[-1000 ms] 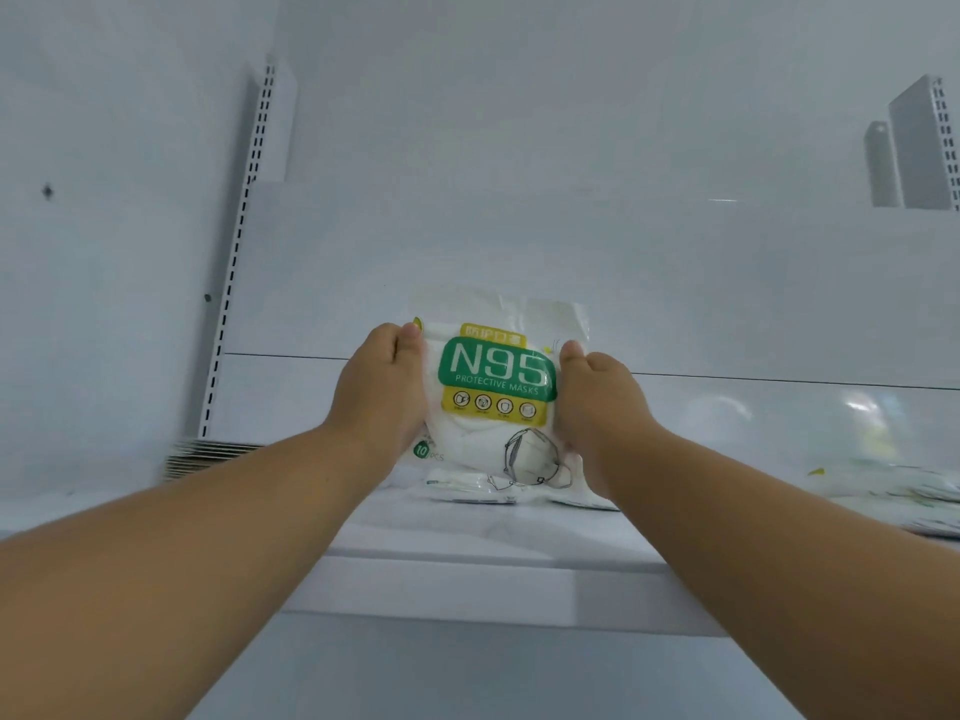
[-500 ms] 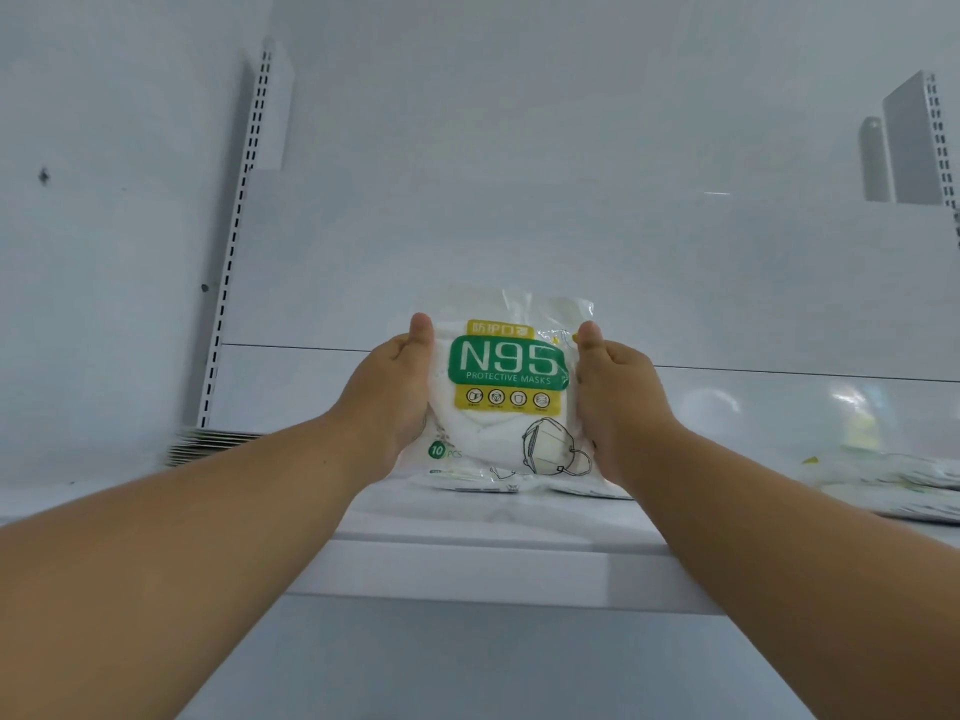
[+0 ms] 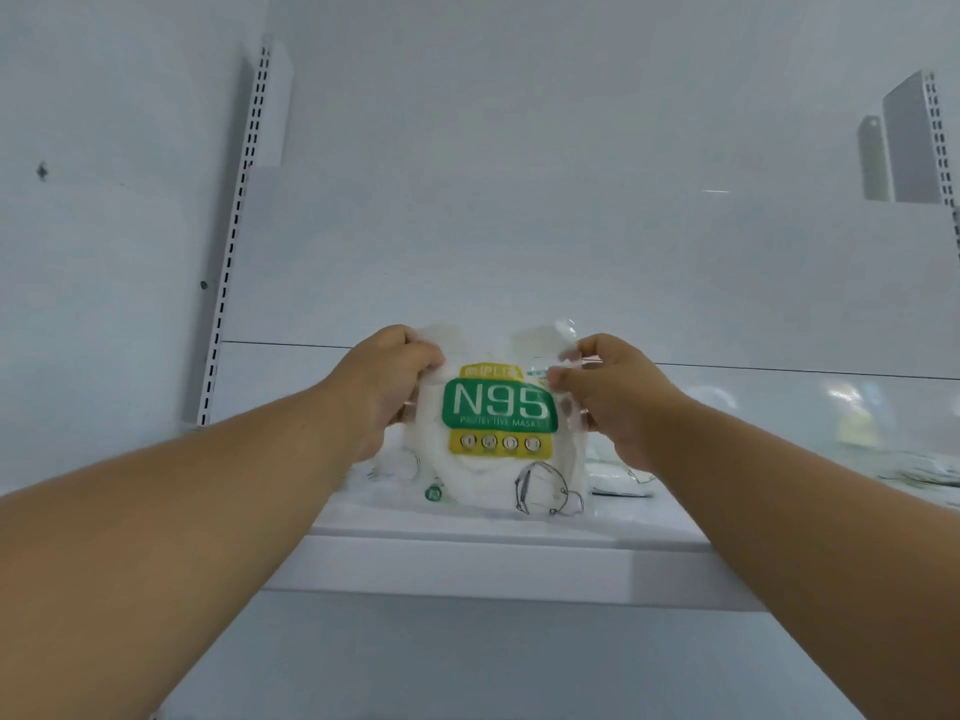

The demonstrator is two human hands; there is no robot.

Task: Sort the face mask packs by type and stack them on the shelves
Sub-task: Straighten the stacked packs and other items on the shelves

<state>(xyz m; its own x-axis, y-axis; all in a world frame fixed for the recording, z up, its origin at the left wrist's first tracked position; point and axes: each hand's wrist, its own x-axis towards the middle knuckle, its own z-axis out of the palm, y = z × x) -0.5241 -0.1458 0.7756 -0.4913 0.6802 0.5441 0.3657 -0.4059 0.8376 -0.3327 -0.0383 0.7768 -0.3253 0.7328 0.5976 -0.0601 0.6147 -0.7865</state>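
A white N95 mask pack (image 3: 498, 449) with a green and yellow label stands upright on the white shelf (image 3: 467, 563), facing me. My left hand (image 3: 384, 381) pinches its top left corner. My right hand (image 3: 613, 392) pinches its top right corner. The pack's lower edge rests on other flat mask packs (image 3: 618, 480) lying on the shelf behind and beside it.
More mask packs (image 3: 930, 472) lie at the shelf's far right. A slotted upright rail (image 3: 234, 241) runs up the back wall at left, another slotted rail (image 3: 935, 137) at upper right. A white back panel (image 3: 519, 226) closes the shelf behind.
Both hands slid from the pack's sides up to its top corners. The pack has come nearer the shelf's front edge and stands more upright.
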